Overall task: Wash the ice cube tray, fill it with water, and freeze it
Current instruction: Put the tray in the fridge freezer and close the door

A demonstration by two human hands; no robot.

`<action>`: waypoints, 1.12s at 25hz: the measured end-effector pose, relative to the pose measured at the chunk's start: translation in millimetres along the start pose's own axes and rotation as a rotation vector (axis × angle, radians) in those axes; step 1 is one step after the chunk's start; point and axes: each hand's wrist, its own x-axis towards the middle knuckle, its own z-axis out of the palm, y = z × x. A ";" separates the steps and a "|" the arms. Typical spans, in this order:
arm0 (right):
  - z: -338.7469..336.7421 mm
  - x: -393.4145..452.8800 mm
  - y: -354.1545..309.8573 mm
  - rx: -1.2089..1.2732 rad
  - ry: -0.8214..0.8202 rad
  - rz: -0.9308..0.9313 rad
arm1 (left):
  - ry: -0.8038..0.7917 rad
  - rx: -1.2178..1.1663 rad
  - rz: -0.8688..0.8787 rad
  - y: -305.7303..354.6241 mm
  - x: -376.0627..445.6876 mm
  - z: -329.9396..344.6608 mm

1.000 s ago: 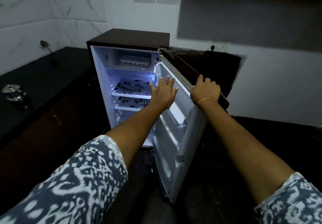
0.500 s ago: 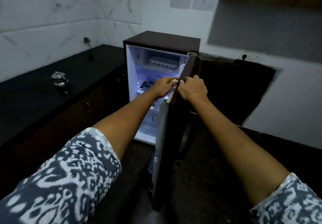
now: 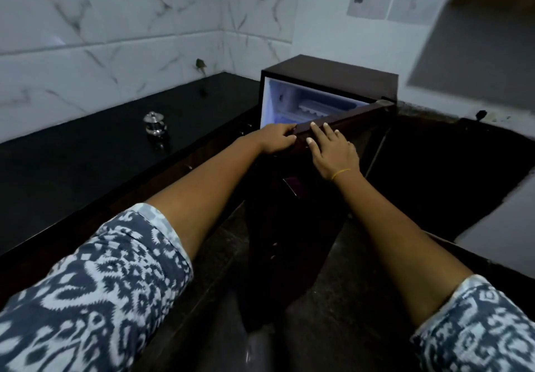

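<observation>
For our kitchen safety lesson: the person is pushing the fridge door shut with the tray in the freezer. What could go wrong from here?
1. The left hand curls round the edge of the door, on the side facing the fridge. Its fingers could get pinched as the gap narrows.
2. The right hand lies flat on the door's outer face. A hard shove might jolt the ice cube tray and spill water.

Room lying dim, cold light spilling from the fridge interior (image 3: 292, 102) at one o'clock, edges bowing, sleeves (image 3: 95, 293) blurring.
</observation>
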 end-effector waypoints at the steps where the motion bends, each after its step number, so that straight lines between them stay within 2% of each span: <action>1: 5.4 11.1 -5.0 -0.012 -0.003 -0.016 | 0.029 0.089 -0.001 -11.9 7.5 -4.4; 5: 24.0 60.5 -11.5 -0.135 0.001 -0.095 | 0.189 0.393 -0.033 -69.4 46.8 -13.3; 8: 38.0 99.8 -14.8 -0.122 0.070 -0.133 | 0.298 0.489 0.001 -99.7 70.8 -20.9; 12: 67.0 152.7 -27.6 -0.098 0.067 -0.136 | 0.387 0.566 0.096 -140.2 105.2 -28.5; 15: 86.8 185.0 -32.2 -0.103 0.134 -0.129 | 0.368 0.559 0.130 -164.5 135.5 -29.9; 23: 129.0 272.0 -26.1 -0.166 0.270 -0.127 | 0.394 0.468 0.061 -207.4 238.0 -34.8; 28: 145.4 311.8 -20.5 -0.176 0.323 -0.088 | 0.391 0.395 0.079 -221.8 289.7 -38.0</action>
